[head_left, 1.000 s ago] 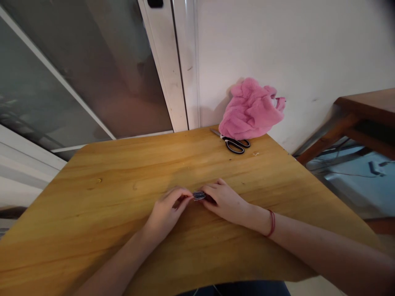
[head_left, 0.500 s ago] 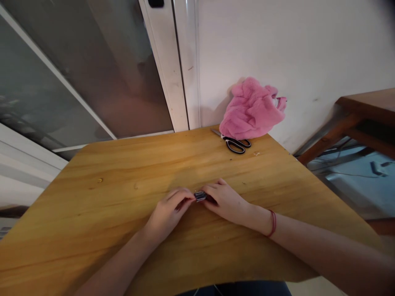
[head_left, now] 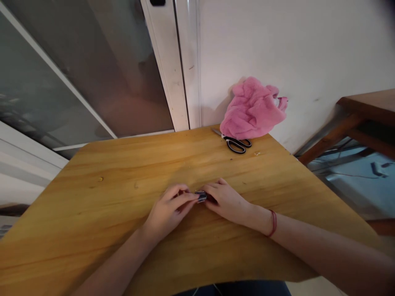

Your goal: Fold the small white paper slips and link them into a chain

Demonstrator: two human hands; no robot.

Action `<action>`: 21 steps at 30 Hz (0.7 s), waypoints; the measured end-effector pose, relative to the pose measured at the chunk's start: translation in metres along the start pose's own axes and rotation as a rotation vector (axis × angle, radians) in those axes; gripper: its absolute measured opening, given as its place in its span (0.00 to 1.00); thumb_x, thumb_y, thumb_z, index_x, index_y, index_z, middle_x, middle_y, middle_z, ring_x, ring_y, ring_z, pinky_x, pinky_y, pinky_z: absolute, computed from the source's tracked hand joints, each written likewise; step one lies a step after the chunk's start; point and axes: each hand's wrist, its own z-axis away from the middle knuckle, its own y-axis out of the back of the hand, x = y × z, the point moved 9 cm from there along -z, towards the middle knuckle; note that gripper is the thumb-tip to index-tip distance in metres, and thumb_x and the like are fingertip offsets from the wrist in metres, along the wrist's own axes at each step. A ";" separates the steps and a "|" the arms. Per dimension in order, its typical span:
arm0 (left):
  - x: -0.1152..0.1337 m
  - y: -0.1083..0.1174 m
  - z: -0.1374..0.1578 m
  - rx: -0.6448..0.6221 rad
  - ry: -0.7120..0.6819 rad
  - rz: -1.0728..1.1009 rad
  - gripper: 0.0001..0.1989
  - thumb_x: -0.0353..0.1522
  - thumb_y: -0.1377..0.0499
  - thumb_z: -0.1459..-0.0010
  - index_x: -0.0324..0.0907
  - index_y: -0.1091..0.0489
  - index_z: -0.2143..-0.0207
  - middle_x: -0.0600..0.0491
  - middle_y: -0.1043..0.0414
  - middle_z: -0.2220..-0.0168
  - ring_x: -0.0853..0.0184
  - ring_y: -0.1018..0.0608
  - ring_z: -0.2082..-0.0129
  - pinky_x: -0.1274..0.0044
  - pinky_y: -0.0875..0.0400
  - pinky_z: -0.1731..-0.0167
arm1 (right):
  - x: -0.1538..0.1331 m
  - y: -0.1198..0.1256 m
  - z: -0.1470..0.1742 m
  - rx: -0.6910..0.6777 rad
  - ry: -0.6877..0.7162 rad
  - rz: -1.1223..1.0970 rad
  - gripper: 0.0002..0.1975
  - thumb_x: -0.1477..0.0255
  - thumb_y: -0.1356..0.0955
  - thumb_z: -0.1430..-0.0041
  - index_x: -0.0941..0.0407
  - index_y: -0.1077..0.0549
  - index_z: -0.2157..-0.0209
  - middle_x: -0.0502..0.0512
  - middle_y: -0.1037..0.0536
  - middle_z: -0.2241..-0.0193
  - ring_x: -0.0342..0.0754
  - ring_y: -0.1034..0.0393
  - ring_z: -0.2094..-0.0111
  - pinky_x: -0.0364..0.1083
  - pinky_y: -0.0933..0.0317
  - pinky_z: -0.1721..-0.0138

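Between my two hands, low over the middle of the wooden table (head_left: 111, 230), is a small dark bundle with pale, thin stripes (head_left: 201, 196); its exact kind is too small to make out. My right hand (head_left: 226, 200), with a red cord at the wrist, is closed on the bundle's right end and hides that part. From the left, the fingertips of my left hand (head_left: 169, 207) are pinched at its other end, the index finger reaching over the edge.
At the table's far right edge, a pink plush cloth (head_left: 253, 109) lies against the white wall. Black-handled scissors (head_left: 236, 144) stick out from under it. A tiny yellow bit (head_left: 100, 179) sits on the left side. Another wooden table (head_left: 370, 102) stands to the right.
The fingers of my left hand have shifted: the index finger now stretches further right onto the striped bundle, while another finger is lifted. My right hand has stayed in place.
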 end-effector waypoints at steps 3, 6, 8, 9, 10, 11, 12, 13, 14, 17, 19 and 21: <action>-0.003 0.000 -0.001 -0.002 0.016 0.026 0.11 0.27 0.42 0.46 0.47 0.28 0.60 0.53 0.34 0.64 0.73 0.28 0.68 0.79 0.30 0.67 | 0.000 -0.001 0.000 -0.003 0.006 -0.003 0.08 0.76 0.37 0.43 0.58 0.31 0.61 0.55 0.24 0.64 0.47 0.31 0.63 0.46 0.50 0.60; 0.001 0.000 0.000 -0.013 -0.036 0.006 0.12 0.27 0.42 0.45 0.49 0.28 0.60 0.53 0.33 0.63 0.73 0.29 0.68 0.80 0.30 0.68 | 0.001 -0.001 0.000 -0.009 0.001 -0.002 0.09 0.76 0.37 0.43 0.58 0.31 0.60 0.55 0.24 0.63 0.47 0.31 0.62 0.46 0.50 0.60; 0.002 0.000 0.000 -0.020 -0.050 -0.042 0.13 0.27 0.42 0.45 0.49 0.29 0.58 0.53 0.33 0.63 0.72 0.28 0.68 0.80 0.30 0.68 | 0.001 -0.001 0.000 -0.010 -0.003 -0.001 0.08 0.76 0.37 0.43 0.58 0.31 0.60 0.55 0.24 0.64 0.48 0.31 0.62 0.46 0.50 0.60; 0.002 0.000 0.000 -0.026 -0.052 -0.067 0.13 0.28 0.42 0.45 0.49 0.29 0.58 0.53 0.33 0.63 0.72 0.28 0.67 0.79 0.30 0.67 | 0.001 -0.001 0.000 -0.010 -0.004 -0.001 0.08 0.76 0.37 0.43 0.58 0.31 0.61 0.55 0.24 0.64 0.48 0.31 0.62 0.46 0.50 0.60; 0.002 -0.001 0.000 -0.038 -0.052 -0.089 0.12 0.28 0.43 0.45 0.48 0.29 0.58 0.53 0.32 0.64 0.72 0.28 0.67 0.79 0.30 0.67 | 0.001 0.000 0.000 -0.010 -0.005 -0.001 0.08 0.76 0.37 0.43 0.58 0.31 0.61 0.55 0.24 0.64 0.48 0.31 0.62 0.46 0.50 0.60; 0.002 -0.002 0.000 -0.049 -0.053 -0.108 0.11 0.28 0.43 0.45 0.48 0.29 0.59 0.53 0.32 0.64 0.71 0.28 0.67 0.79 0.30 0.67 | 0.001 0.000 0.000 -0.011 -0.005 -0.003 0.08 0.76 0.37 0.43 0.58 0.31 0.61 0.55 0.24 0.64 0.47 0.31 0.63 0.46 0.50 0.60; 0.003 -0.002 0.000 -0.060 -0.059 -0.121 0.10 0.29 0.43 0.45 0.48 0.28 0.61 0.53 0.32 0.64 0.71 0.28 0.67 0.79 0.30 0.67 | 0.000 0.000 0.000 -0.012 -0.004 -0.004 0.08 0.76 0.37 0.44 0.58 0.31 0.61 0.55 0.24 0.64 0.47 0.31 0.63 0.46 0.50 0.61; 0.004 -0.003 0.000 -0.068 -0.068 -0.129 0.09 0.29 0.43 0.45 0.48 0.28 0.61 0.53 0.31 0.63 0.71 0.28 0.67 0.78 0.30 0.66 | 0.000 0.000 0.000 -0.012 -0.002 -0.006 0.09 0.77 0.37 0.44 0.58 0.31 0.60 0.55 0.24 0.64 0.47 0.31 0.63 0.46 0.50 0.61; 0.005 -0.003 0.001 -0.071 -0.074 -0.131 0.10 0.29 0.43 0.45 0.48 0.29 0.61 0.53 0.31 0.63 0.70 0.28 0.66 0.78 0.30 0.65 | 0.000 0.000 0.000 -0.011 0.001 -0.007 0.09 0.77 0.37 0.44 0.58 0.31 0.60 0.55 0.24 0.63 0.48 0.31 0.62 0.46 0.50 0.60; 0.004 -0.003 0.001 -0.067 -0.061 -0.088 0.16 0.28 0.44 0.44 0.50 0.32 0.53 0.53 0.31 0.61 0.70 0.27 0.62 0.77 0.30 0.61 | 0.001 -0.001 0.000 -0.009 0.008 -0.004 0.09 0.78 0.37 0.44 0.58 0.31 0.61 0.55 0.24 0.63 0.48 0.31 0.62 0.46 0.50 0.60; 0.000 -0.006 0.001 -0.095 0.004 -0.030 0.18 0.29 0.44 0.44 0.51 0.34 0.51 0.53 0.31 0.59 0.69 0.28 0.60 0.76 0.31 0.59 | 0.001 -0.002 0.000 -0.002 0.015 -0.005 0.09 0.78 0.37 0.45 0.58 0.31 0.61 0.55 0.24 0.64 0.48 0.31 0.62 0.46 0.50 0.60; -0.009 -0.012 0.000 -0.149 0.123 0.042 0.17 0.32 0.43 0.44 0.50 0.34 0.51 0.52 0.31 0.58 0.68 0.27 0.59 0.75 0.31 0.58 | 0.001 -0.002 0.000 0.006 0.020 -0.005 0.09 0.78 0.37 0.45 0.58 0.32 0.61 0.55 0.24 0.64 0.48 0.32 0.62 0.46 0.50 0.60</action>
